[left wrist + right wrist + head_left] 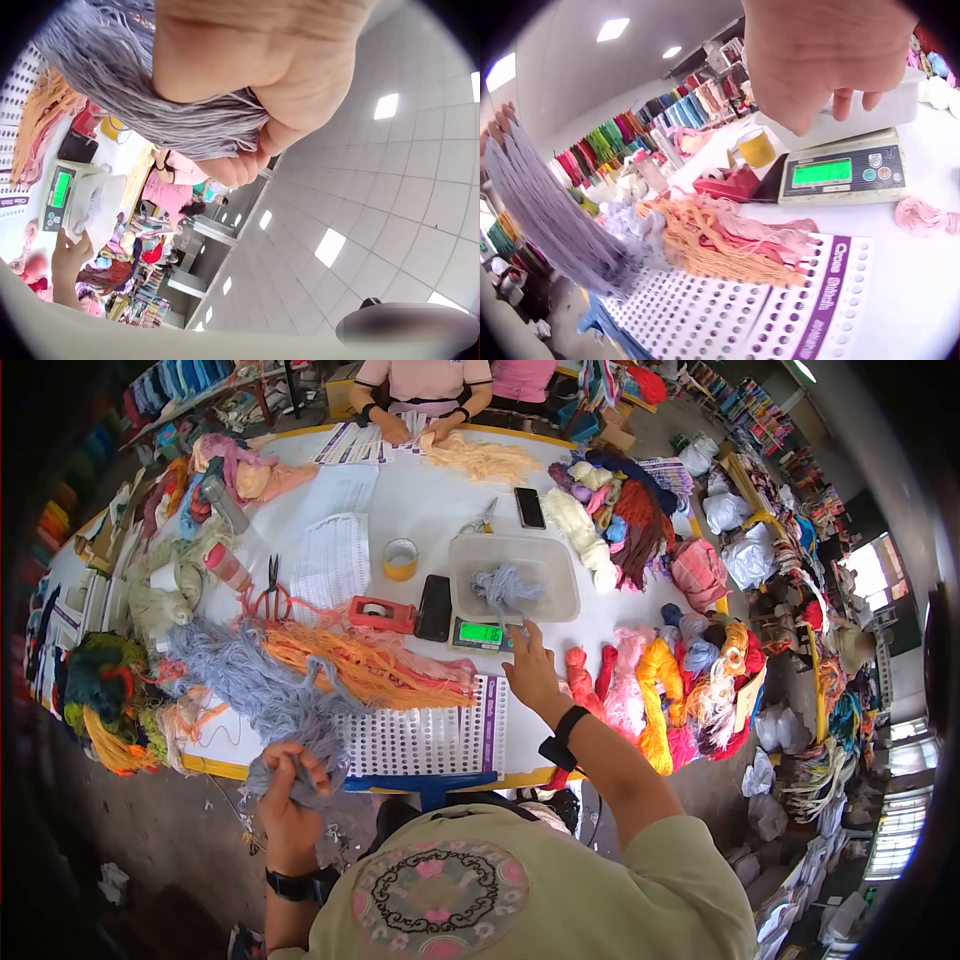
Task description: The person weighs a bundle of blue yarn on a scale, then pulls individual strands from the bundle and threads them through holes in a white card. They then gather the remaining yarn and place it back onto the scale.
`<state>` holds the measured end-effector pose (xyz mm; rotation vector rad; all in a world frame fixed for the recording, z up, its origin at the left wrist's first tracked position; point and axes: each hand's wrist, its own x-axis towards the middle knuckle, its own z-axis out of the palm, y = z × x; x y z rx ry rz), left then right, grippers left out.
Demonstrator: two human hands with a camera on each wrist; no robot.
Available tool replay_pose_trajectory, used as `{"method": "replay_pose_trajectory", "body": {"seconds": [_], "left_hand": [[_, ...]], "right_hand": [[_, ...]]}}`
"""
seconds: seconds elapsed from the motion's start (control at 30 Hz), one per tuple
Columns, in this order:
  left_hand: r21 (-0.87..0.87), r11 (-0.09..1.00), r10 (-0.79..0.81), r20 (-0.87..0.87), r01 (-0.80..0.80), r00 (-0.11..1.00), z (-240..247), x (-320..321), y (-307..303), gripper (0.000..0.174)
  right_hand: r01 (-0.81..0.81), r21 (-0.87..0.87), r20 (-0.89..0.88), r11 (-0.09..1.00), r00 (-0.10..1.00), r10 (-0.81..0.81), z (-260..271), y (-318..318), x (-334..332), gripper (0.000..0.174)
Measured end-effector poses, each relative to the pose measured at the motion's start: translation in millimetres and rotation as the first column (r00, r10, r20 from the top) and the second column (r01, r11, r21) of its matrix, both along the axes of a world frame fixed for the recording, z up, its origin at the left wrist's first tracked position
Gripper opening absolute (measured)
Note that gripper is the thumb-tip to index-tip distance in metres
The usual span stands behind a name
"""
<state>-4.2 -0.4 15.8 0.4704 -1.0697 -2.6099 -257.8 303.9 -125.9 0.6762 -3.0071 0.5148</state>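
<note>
My left hand (290, 790) grips one end of a grey-blue yarn bundle (172, 112), its fingers curled round the strands. In the right wrist view the raised yarn slopes down to the table's front edge. My right hand (535, 670) is at the near rim of a clear plastic tub (560, 575), fingers loosely extended beside a tail of yarn that hangs over the rim. Inside the tub lies a small grey-blue yarn clump (508, 588). Under the tub is a digital scale (844, 180) with a lit green display.
Orange yarn (340, 665) lies across white punched cards (420, 745) at the front. Left of the tub are a black phone (433, 608), a red tape dispenser (382, 614) and scissors (272, 595). Coloured skeins (655, 690) crowd the right. Another person (425, 390) works opposite.
</note>
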Motion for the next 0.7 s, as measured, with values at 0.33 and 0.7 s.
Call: {"method": "replay_pose_trajectory", "body": {"seconds": [0.33,0.7], "left_hand": [[-0.136,0.963,-0.251,-0.154,0.231,0.956,21,-49,23,0.047],[0.077,0.926,-0.327,-0.327,0.37,0.887,33,-38,5,0.073]], "right_hand": [[0.023,-0.815,0.37,0.579,0.79,0.488,133,-105,105,0.023],[0.261,-0.868,0.454,0.421,0.761,0.463,167,-147,146,0.011]]}}
